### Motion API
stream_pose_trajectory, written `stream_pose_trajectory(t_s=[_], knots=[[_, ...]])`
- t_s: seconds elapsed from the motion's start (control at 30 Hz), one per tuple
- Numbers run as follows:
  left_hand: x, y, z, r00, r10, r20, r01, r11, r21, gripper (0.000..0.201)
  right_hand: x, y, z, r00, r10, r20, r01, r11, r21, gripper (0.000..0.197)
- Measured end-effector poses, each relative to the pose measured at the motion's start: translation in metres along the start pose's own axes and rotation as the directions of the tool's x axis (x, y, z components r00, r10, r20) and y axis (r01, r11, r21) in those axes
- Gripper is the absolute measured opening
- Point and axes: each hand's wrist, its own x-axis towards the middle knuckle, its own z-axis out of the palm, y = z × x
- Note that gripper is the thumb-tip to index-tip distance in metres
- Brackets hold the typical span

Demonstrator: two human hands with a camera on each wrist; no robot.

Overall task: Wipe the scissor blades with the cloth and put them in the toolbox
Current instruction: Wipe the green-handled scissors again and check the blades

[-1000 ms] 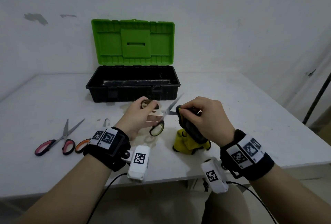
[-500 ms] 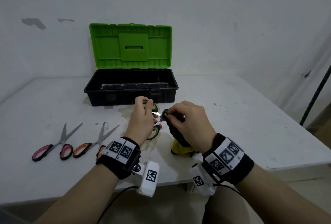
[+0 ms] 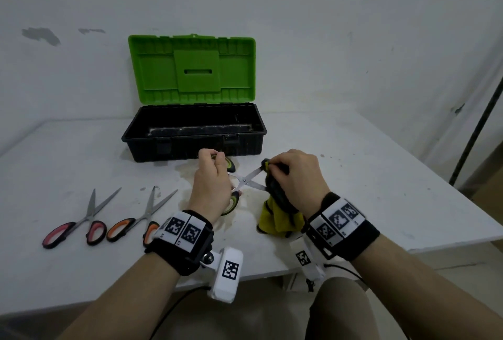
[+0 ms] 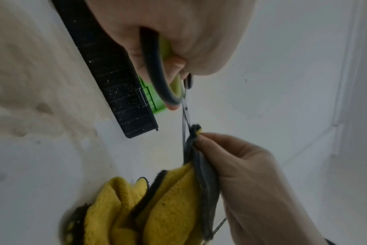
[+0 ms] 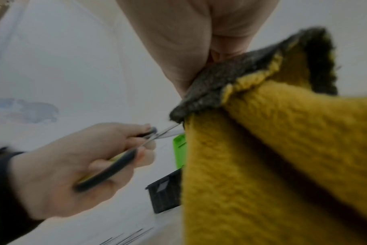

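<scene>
My left hand (image 3: pixel 211 184) grips the green-and-black handles of a pair of scissors (image 3: pixel 246 180), whose blades stand spread apart above the table. My right hand (image 3: pixel 295 176) pinches a yellow and dark grey cloth (image 3: pixel 275 214) around the upper blade near its tip. In the left wrist view the scissors (image 4: pixel 185 114) run down into the cloth (image 4: pixel 168 199); the blade tips are hidden in it. In the right wrist view the cloth (image 5: pixel 283 149) fills the right side. The black toolbox (image 3: pixel 194 133) with its green lid raised stands just behind both hands.
Two more pairs of scissors lie on the white table (image 3: pixel 353 176) to the left: one with red handles (image 3: pixel 79 222) and one with orange handles (image 3: pixel 138 220). A dark pole (image 3: pixel 476 127) leans at the far right past the table edge.
The scissor blades have opened wider and my right hand has slid the cloth outward along the upper blade. The head view has shifted so both spare scissors show at left.
</scene>
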Motion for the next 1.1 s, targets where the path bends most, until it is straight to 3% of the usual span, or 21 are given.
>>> stream_pose_trajectory(t_s=[0.07,0.2,0.27,0.37,0.57,0.7,0.9,1.1], knots=[[0.001,-0.001,0.001,1.000,-0.022,-0.007,0.022,1.000,-0.016,0.022,0.001,0.006,-0.006,0.998,0.013,-0.054,-0.013,1.000,0.011,0.014],[-0.001,0.006,0.007,0.999,-0.034,-0.015,0.033,0.997,-0.069,0.023,-0.014,-0.017,0.000,0.981,-0.182,-0.065,0.186,0.981,0.059,0.007],[-0.002,0.011,0.010,1.000,-0.024,-0.009,0.023,0.994,-0.111,0.023,-0.019,-0.021,0.007,0.975,-0.218,-0.045,0.221,0.972,0.074,0.006],[-0.003,0.013,0.009,1.000,-0.002,-0.004,0.002,0.992,-0.129,0.022,-0.014,-0.013,0.006,0.982,-0.183,-0.055,0.186,0.980,0.066,0.008],[-0.007,0.012,0.005,1.000,-0.010,-0.019,0.007,0.992,-0.122,0.021,0.011,0.025,-0.015,0.990,0.064,-0.124,-0.067,0.998,-0.022,0.011],[-0.004,0.013,0.005,0.999,-0.003,-0.040,0.000,0.997,-0.082,0.021,0.002,0.018,-0.027,0.976,-0.014,-0.219,0.024,0.999,0.042,0.007],[-0.010,0.017,0.015,1.000,0.026,-0.009,-0.026,0.995,-0.100,0.021,-0.012,0.000,-0.001,0.981,-0.146,-0.125,0.156,0.985,0.074,0.011],[-0.010,0.013,0.009,1.000,0.028,0.012,-0.026,0.993,-0.119,0.020,0.003,0.018,-0.010,0.984,-0.036,-0.176,0.042,0.999,0.033,0.009]])
